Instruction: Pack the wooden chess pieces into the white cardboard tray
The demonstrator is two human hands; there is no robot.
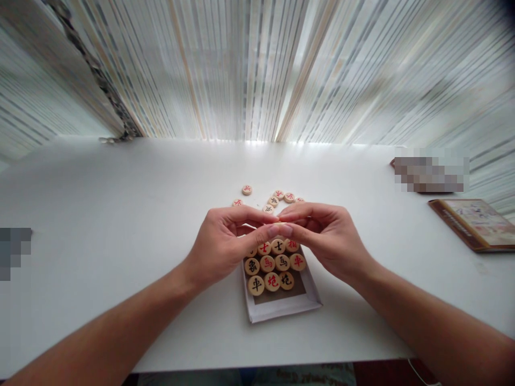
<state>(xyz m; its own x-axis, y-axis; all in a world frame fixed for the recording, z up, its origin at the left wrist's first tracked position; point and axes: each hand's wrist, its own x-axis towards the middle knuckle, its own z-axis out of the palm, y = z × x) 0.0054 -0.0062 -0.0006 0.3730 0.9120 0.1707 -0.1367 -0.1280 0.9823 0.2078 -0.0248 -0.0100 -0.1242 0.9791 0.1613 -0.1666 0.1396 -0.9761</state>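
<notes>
My left hand (225, 238) and my right hand (332, 236) meet over the far part of a shallow white box (284, 308). Between their pinched fingertips is a wooden Chinese chess piece (277, 223), of which only a thin edge shows. Round pieces with red or black characters stand in rows inside the box, such as a red piece (272, 281) and a black piece (256, 285) in the nearest row. My fingers hide the box's far end. Beyond my hands, several more pieces lie loose on the table, among them a red-marked one (247, 190).
The white table (120, 257) runs back to a striped curtain (225, 69). At the right lies a flat brown-edged box (475, 225), with a blurred-out object (430, 174) behind it. Another blurred-out object (14, 252) is at the left edge.
</notes>
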